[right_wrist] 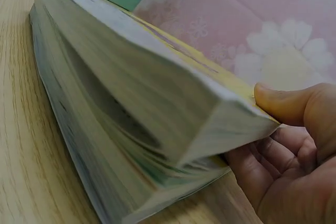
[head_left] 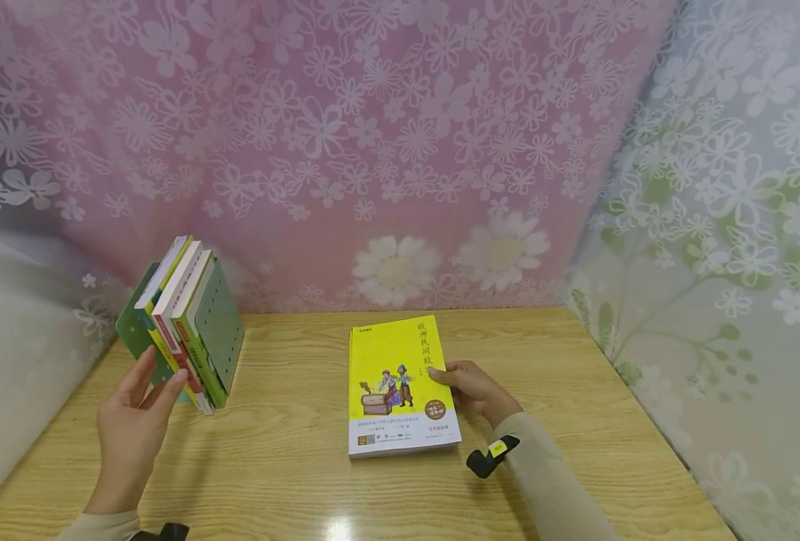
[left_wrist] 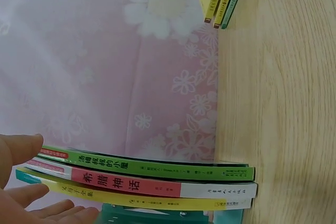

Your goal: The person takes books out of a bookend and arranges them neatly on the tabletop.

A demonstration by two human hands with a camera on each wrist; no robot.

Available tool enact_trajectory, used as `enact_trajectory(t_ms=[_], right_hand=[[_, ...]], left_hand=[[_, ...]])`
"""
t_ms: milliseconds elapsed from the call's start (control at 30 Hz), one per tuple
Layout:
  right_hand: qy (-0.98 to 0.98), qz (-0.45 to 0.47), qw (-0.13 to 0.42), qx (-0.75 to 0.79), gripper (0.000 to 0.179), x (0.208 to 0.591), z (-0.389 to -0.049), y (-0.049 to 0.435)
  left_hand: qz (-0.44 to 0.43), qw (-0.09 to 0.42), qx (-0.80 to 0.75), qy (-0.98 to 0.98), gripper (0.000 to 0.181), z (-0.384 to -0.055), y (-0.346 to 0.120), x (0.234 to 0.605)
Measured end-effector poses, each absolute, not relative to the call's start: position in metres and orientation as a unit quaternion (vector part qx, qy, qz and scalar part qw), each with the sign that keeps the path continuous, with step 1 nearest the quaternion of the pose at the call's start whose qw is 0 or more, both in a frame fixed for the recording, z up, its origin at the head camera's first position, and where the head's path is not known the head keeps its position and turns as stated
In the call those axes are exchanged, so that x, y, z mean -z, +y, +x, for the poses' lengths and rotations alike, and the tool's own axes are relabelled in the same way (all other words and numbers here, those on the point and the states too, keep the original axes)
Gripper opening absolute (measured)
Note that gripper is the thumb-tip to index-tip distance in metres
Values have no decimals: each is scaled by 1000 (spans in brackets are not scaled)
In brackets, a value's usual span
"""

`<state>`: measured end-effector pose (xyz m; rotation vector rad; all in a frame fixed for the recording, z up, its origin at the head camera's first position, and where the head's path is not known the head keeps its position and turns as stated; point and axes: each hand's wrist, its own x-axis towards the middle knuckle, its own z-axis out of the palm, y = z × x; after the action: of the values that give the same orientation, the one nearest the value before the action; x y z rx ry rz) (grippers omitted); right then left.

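Note:
On the left, three upright books stand in a green bookend (head_left: 220, 323): a green-spined book (left_wrist: 157, 163), a red-and-white-spined book (left_wrist: 136, 182) and a yellow-spined book (left_wrist: 142, 199). My left hand (head_left: 129, 421) is at their spines, thumb and fingers spread apart, the thumb on the green book's side. At the middle of the table lies a small stack of books, topped by a yellow book (head_left: 389, 361) with two cartoon figures and a chest on its cover. My right hand (right_wrist: 294, 145) pinches the yellow book's right edge, thumb on the cover and fingers beneath, its pages parted from those below.
The wooden table (head_left: 291, 421) reaches back to a pink floral curtain (head_left: 291, 150). Pale floral cloth (head_left: 744, 225) hangs along the right side, and white cloth (head_left: 28, 338) along the left.

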<state>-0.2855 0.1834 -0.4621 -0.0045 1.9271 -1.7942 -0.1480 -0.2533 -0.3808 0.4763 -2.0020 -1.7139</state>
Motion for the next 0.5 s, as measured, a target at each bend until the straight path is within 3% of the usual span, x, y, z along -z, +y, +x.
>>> enact_trajectory(t_ms=[500], right_hand=[[733,33,250,631,44,467,-292,181]], left_hand=[[165,213,554,-788,64,-166,-265,390]])
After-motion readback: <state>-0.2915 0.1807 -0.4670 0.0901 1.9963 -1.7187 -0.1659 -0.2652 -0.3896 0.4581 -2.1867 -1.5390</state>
